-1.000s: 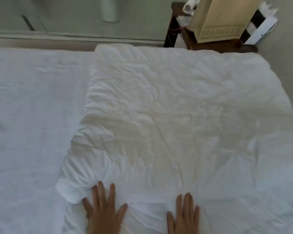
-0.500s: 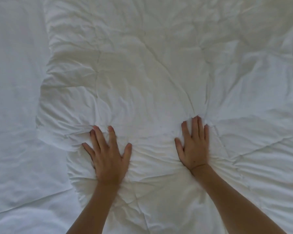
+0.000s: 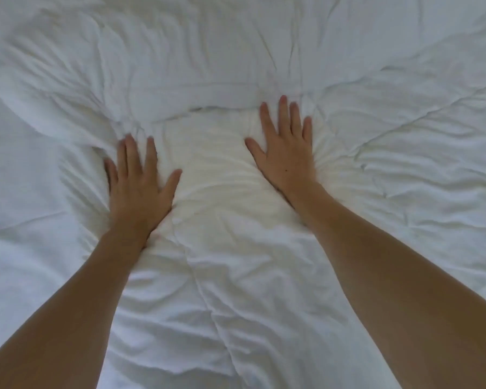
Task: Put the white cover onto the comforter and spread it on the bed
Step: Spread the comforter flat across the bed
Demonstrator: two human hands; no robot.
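With fingers straight | left hand (image 3: 138,189), right hand (image 3: 286,153) press flat on covered comforter (image 3: 236,276) | grip holding nothing

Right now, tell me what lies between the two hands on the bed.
In the head view, only wrinkled white comforter lies between the left hand and the right hand; both press flat on it, and nothing else sits there.

your forearms (image 3: 404,276) leave the bottom edge; the comforter (image 3: 236,66) overruns every edge; fingertips (image 3: 129,140) are blurred.
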